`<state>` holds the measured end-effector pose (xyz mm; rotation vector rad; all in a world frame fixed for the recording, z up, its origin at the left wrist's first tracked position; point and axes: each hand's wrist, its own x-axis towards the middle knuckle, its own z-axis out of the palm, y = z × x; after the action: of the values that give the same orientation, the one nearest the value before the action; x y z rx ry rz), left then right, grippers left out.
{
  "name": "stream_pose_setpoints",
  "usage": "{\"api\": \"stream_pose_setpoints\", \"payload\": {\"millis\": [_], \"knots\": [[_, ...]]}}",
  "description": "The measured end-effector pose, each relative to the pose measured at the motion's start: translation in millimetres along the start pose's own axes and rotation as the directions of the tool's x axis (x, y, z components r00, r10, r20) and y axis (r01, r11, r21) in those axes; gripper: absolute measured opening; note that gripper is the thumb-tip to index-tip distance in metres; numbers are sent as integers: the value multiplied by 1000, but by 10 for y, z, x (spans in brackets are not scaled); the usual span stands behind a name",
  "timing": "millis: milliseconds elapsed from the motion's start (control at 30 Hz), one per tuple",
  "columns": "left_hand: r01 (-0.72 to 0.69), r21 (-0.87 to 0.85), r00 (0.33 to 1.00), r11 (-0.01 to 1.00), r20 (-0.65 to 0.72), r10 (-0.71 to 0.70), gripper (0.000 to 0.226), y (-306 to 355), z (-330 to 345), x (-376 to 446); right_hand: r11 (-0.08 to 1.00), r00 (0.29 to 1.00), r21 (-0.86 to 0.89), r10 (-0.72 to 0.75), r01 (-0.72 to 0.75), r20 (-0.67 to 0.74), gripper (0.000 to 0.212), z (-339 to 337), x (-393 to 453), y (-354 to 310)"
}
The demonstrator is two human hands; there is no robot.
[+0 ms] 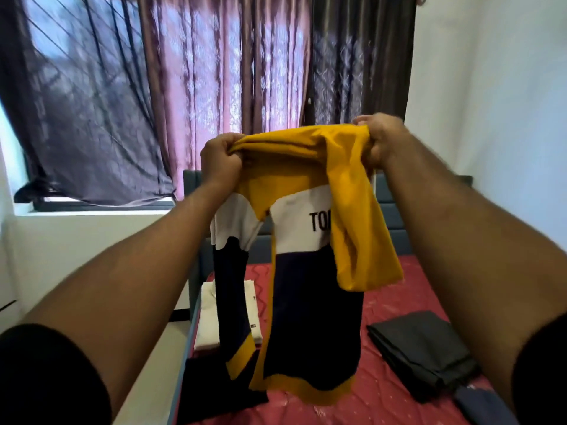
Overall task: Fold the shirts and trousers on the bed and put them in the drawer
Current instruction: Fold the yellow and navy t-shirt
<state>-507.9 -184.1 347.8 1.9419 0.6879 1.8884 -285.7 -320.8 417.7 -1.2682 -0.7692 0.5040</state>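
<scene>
Two hands hold a yellow, white and navy shirt up above a bed.

The left hand (221, 157) and right hand (380, 139) each bunch the shirt (306, 271) at its yellow top in curled fingers, and it hangs over the red bed (399, 308). On the bed lie a folded white shirt (208, 320) at far left, dark folded trousers (423, 354) at right, and a dark garment (214, 391) near left.

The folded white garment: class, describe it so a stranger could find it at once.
Start at the red bed and go to its left edge. The folded white garment lies there, partly hidden behind the hanging yellow, white and navy shirt. The other folded items nearby are dark; it alone is white.
</scene>
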Motion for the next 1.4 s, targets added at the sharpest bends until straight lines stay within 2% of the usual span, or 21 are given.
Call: {"api": "stream_pose_setpoints", "payload": {"millis": [67,167,300,333,400,500,567,700,800,833,900,967,1033,1100,1233,1333,1400], "knots": [[-73,70,997,995,11,72,36,7,-27,33,1000,1000,-24,-2,2,-18,26,-10,56,105],[-86,75,994,994,74,81,39,-18,-74,100,1000,998,-12,-17,16,-60,23,-74,148,203],[-183,111,950,977,278,146,37,42,-61,75,996,992,53,-65,71,-108,18,-96,156,280],[-195,122,929,973,341,143,36,61,-57,77,997,993,28,-72,75,-88,19,-94,141,321],[-153,114,925,982,367,102,35,41,-63,112,996,992,11,-92,93,-87,22,-124,151,399],[-200,249,894,948,442,72,35,-36,-51,118,998,999,-41,-37,37,-3,17,-203,131,536],[-162,271,913,949,406,39,36,-131,3,108,1000,1000,-17,-20,20,-13,16,-218,127,636],[-133,184,945,974,320,69,28,-258,48,24,999,992,29,15,-19,122,16,-299,81,716],[-37,116,937,993,351,-6,30,-418,114,54,994,974,37,93,-103,206,13,-415,197,706],[23,114,915,993,397,-67,27,-466,151,92,987,967,28,151,-160,206,11,-413,261,729],[110,165,819,980,543,-183,14,-661,310,180,961,945,-12,275,-277,176,25,-374,530,943],[80,318,700,945,657,-281,10,-888,491,231,930,917,-50,367,-364,155,33,-300,753,1273],[27,473,641,881,668,-378,5,-1186,766,300,901,894,-91,433,-425,118,36,-206,1077,1619],[-22,554,662,832,632,-403,12,-1475,1035,371,887,883,-122,458,-446,99,40,-105,1351,1894],[-41,555,821,831,492,-289,16,-1917,1490,872,923,917,-22,385,-385,104,39,174,2153,1922],[-95,427,916,899,391,-89,24,-1912,1582,1226,943,939,83,308,-323,152,40,246,2554,1554],[-214,362,935,907,346,82,35,-1785,1518,1324,955,945,113,246,-274,214,35,196,2522,1268]]}}
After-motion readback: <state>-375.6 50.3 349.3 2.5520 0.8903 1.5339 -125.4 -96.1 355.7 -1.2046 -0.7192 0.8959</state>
